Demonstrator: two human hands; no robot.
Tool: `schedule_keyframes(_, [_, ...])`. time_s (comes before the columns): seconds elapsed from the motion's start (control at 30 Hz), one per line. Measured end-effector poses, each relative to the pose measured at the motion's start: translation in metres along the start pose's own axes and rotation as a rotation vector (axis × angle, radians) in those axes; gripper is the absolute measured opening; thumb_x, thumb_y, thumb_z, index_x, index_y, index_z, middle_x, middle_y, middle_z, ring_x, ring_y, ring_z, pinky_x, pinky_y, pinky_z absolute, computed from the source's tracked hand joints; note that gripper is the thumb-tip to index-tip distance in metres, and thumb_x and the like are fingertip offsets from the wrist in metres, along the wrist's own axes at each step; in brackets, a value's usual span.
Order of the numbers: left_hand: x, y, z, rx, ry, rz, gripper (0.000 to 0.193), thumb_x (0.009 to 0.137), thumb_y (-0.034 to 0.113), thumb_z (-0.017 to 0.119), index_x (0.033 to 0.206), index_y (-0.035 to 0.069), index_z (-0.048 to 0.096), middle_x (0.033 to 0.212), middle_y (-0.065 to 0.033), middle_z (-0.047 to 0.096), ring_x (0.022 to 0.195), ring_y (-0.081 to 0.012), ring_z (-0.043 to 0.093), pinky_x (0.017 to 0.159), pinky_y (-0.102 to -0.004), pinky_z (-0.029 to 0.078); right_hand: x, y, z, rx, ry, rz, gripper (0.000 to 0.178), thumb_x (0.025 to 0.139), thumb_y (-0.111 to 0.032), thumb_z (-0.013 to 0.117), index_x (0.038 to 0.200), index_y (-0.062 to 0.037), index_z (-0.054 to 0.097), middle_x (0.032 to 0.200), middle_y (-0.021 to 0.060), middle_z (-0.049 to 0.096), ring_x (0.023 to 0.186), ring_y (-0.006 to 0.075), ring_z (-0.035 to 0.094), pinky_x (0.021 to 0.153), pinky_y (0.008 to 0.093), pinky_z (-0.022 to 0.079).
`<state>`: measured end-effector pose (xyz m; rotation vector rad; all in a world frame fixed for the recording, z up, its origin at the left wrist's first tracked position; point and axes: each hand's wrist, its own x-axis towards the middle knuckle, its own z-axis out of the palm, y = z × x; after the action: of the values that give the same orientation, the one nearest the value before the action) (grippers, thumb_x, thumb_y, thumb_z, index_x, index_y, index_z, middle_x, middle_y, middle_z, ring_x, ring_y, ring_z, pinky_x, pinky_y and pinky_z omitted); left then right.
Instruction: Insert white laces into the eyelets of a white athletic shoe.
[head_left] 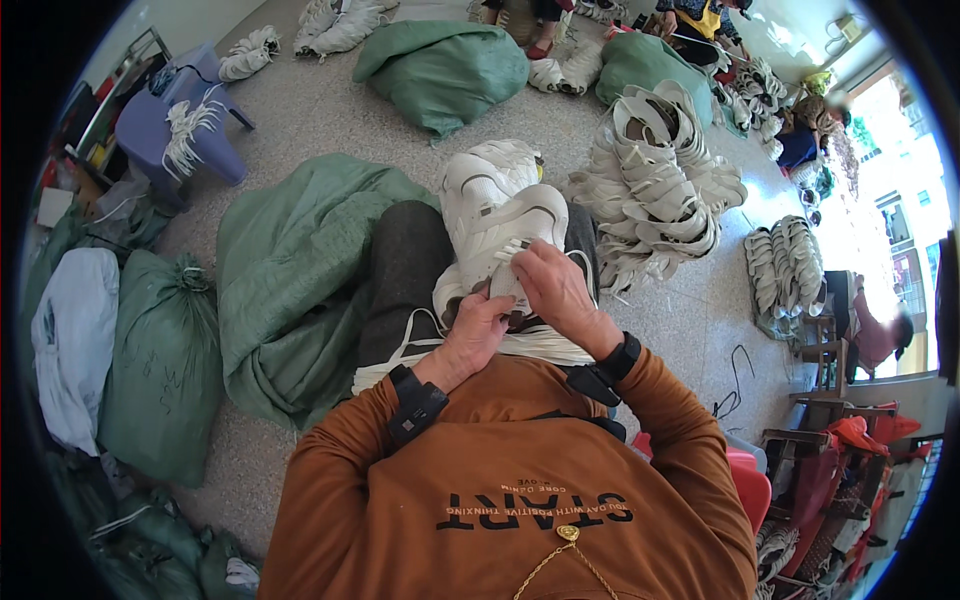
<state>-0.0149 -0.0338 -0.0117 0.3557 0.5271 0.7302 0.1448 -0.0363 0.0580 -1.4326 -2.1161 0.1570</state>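
Observation:
A white sneaker [520, 222] lies across my lap with its toe pointing away from me. A second white sneaker [478, 180] rests beside and partly under it. My left hand [474, 338] is closed at the near end of the upper shoe, gripping it by the tongue and collar. Over the lacing, my right hand [556, 292] pinches a white shoelace [510, 250] with thumb and fingers. A loose lace end loops out to the right of that hand. More white laces [540, 347] lie in a bundle across my lap, below both hands.
Left of my legs a green woven sack [290, 280] spreads on the floor. Stacked white sneakers [660, 190] stand ahead to the right. A purple stool [185, 125] with laces on it is at the far left. Other people sit in the background.

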Motion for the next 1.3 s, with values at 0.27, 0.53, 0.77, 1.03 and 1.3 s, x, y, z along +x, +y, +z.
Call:
schedule_keyframes(0.27, [0.006,-0.003,0.001,-0.117,0.033,0.010,0.034,0.090,0.003,0.066,0.123,0.005,0.060,0.116,-0.0033,0.065,0.104,-0.0151,0.061,0.092,-0.0315,0.046,0.030,0.018,-0.021,0.091,-0.266,-0.018,0.010,0.089,-0.009,0.062,0.086,0.0004,0.063,0.081,0.0174,0.061,0.080,0.0409,0.062,0.068,0.0466,0.049])
schedule_keyframes(0.53, [0.006,-0.005,-0.001,-0.078,0.010,0.045,0.034,0.091,0.002,0.065,0.124,0.003,0.058,0.117,-0.0054,0.065,0.107,-0.0191,0.062,0.095,-0.0360,0.049,0.018,-0.004,-0.022,0.082,-0.086,0.086,0.009,0.088,-0.008,0.064,0.094,-0.0016,0.062,0.087,0.0161,0.062,0.079,0.0381,0.063,0.067,0.0431,0.050])
schedule_keyframes(0.77, [0.009,-0.006,-0.006,-0.073,-0.002,0.033,0.036,0.091,0.001,0.064,0.126,0.002,0.057,0.119,-0.0053,0.065,0.110,-0.0183,0.062,0.097,-0.0346,0.048,0.008,0.002,-0.021,0.046,-0.145,-0.036,0.009,0.088,-0.008,0.065,0.093,-0.0021,0.060,0.088,0.0153,0.058,0.082,0.0381,0.061,0.068,0.0437,0.049])
schedule_keyframes(1.03, [0.003,-0.009,0.002,-0.046,0.043,0.055,0.034,0.089,0.002,0.066,0.122,0.003,0.061,0.115,-0.0019,0.065,0.107,-0.0143,0.060,0.094,-0.0307,0.046,0.002,-0.005,-0.016,-0.112,-0.147,-0.037,0.012,0.086,-0.012,0.066,0.090,-0.0045,0.058,0.087,0.0132,0.055,0.081,0.0361,0.060,0.067,0.0449,0.048])
schedule_keyframes(1.3, [0.008,-0.006,-0.005,-0.028,0.038,-0.001,0.032,0.091,0.005,0.067,0.122,0.005,0.060,0.113,-0.0016,0.066,0.104,-0.0146,0.062,0.092,-0.0330,0.048,0.020,0.000,-0.012,-0.088,-0.126,-0.169,0.012,0.082,-0.009,0.065,0.082,-0.0039,0.054,0.078,0.0123,0.054,0.076,0.0348,0.058,0.066,0.0431,0.048])
